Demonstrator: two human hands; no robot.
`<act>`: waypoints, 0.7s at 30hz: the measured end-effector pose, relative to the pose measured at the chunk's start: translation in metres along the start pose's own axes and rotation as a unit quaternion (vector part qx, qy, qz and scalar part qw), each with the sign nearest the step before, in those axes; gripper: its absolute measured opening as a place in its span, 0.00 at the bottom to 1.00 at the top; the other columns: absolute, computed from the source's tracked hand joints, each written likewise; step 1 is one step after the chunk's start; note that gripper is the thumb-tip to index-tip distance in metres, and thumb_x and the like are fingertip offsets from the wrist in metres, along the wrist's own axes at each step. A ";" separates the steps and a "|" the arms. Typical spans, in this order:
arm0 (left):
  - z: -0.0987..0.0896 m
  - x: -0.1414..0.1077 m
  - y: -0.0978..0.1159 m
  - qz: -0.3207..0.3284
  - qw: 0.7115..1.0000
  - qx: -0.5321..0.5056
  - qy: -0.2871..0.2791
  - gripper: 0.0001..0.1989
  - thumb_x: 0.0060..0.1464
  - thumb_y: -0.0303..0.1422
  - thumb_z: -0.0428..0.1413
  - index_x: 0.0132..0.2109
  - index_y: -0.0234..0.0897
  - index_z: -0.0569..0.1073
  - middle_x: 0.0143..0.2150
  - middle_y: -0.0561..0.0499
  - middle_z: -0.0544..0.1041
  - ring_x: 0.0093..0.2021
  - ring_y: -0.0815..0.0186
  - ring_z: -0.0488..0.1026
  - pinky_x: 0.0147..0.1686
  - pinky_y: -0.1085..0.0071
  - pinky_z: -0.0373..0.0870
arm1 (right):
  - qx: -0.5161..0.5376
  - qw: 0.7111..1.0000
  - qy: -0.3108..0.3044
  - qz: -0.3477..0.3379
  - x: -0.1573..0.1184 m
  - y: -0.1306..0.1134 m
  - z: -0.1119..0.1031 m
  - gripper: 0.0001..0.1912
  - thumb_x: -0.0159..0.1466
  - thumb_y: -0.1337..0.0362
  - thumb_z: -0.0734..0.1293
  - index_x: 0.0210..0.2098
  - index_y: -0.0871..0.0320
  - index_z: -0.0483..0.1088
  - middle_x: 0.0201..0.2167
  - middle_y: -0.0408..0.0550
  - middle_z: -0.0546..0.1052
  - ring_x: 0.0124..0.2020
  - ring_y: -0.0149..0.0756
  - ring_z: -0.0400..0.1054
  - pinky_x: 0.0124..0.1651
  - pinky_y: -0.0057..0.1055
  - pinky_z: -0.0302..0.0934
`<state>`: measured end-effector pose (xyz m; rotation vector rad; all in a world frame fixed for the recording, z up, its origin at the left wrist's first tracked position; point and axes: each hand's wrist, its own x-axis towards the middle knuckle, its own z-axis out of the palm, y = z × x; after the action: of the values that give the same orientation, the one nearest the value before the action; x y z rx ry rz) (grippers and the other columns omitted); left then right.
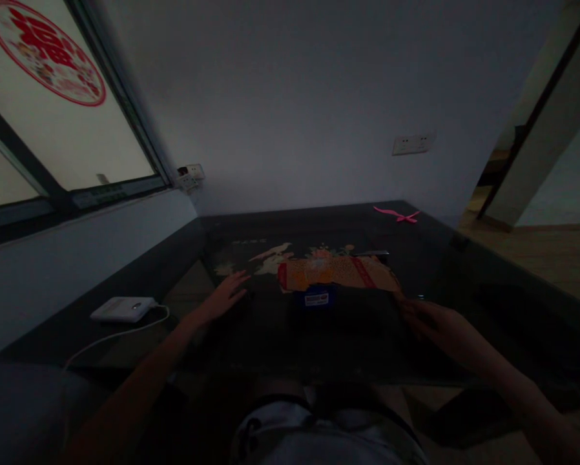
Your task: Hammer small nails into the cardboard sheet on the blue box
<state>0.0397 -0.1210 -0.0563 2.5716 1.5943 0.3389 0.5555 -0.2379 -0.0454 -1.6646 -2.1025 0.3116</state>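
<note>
My left hand (pixel 226 294) rests on the dark glossy table with its fingers spread, left of a flat orange-brown patterned packet (pixel 336 273) with red bands. Nothing is in that hand. At the packet's right end is my right hand (pixel 423 318), its fingertips close to or touching the near right corner; the dim light hides whether they pinch it. A blue item with a white label (pixel 316 299) sits at the packet's near edge, partly covered by it. Just behind the packet's right part lies a thin grey object (pixel 371 252), too dark to identify.
A white power bank (pixel 124 309) with a white cable lies at the table's left. A pink ribbon-like item (pixel 400 215) is near the back right corner. Behind the table (pixel 290 223) stands a wall with sockets. A window is at the left.
</note>
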 end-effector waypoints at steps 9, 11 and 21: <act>0.014 -0.004 0.011 0.070 0.990 0.053 -0.109 0.27 0.61 0.45 0.34 0.66 0.45 0.48 0.69 0.50 0.42 0.68 0.60 0.40 0.64 0.56 0.37 | -0.038 0.999 -0.024 -0.020 0.009 -0.009 0.014 0.20 0.64 0.60 0.56 0.51 0.57 0.70 0.49 0.54 0.76 0.42 0.43 0.73 0.44 0.36 0.66; 0.014 -0.009 0.017 0.090 0.988 0.048 -0.114 0.28 0.61 0.45 0.35 0.66 0.45 0.48 0.69 0.51 0.42 0.68 0.61 0.39 0.64 0.57 0.37 | -0.044 0.998 -0.028 -0.017 0.007 -0.010 0.014 0.19 0.64 0.61 0.56 0.50 0.56 0.70 0.49 0.53 0.76 0.41 0.42 0.74 0.43 0.35 0.66; 0.009 -0.032 0.072 0.165 0.974 0.005 -0.154 0.28 0.61 0.45 0.37 0.66 0.49 0.44 0.69 0.55 0.40 0.68 0.61 0.40 0.65 0.59 0.39 | -0.068 0.997 -0.024 -0.009 0.004 -0.018 0.016 0.19 0.64 0.60 0.57 0.49 0.55 0.71 0.47 0.51 0.77 0.41 0.43 0.74 0.40 0.35 0.67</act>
<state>0.0910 -0.1812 -0.0549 2.7276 1.0713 -0.0477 0.5319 -0.2371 -0.0513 -1.7296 -2.2165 0.2072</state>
